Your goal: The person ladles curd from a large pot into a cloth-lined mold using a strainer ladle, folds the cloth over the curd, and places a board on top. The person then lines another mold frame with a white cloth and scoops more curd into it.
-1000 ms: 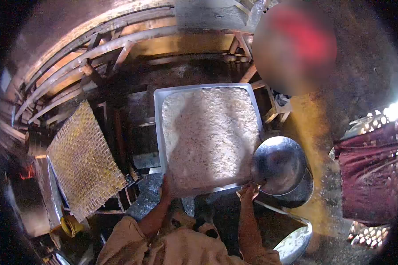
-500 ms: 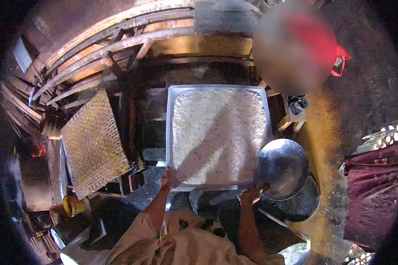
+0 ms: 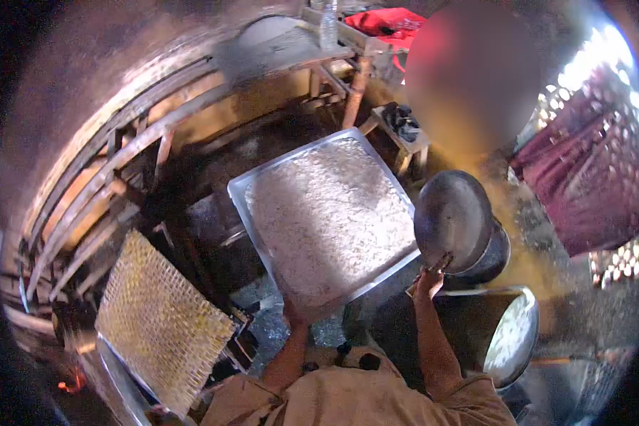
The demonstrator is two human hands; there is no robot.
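A large square, pale-rimmed tray (image 3: 248, 213) lies in front of me, spread with a whitish, flaky or grainy mass (image 3: 326, 213). My left hand (image 3: 295, 312) is closed at its near left corner, the fingers partly hidden by shade. To the right of the tray, my right hand (image 3: 428, 280) grips the near edge of a round, dark metal pan (image 3: 454, 220). The pan is tilted and nothing shows inside it. Below the pan stands a dark round bucket-like container (image 3: 499, 255).
A woven mat panel (image 3: 160, 319) leans at the left. Wooden rails (image 3: 213, 96) run behind the tray. A small stool (image 3: 408, 142) with a dark object stands at the back right. A large basin (image 3: 515, 334) is near my right arm, and a maroon cloth (image 3: 582, 163) hangs at the right.
The view has turned to the right, so the tray and mat appear rotated. The pan has swung from nearly flat to more tilted, still in my right hand.
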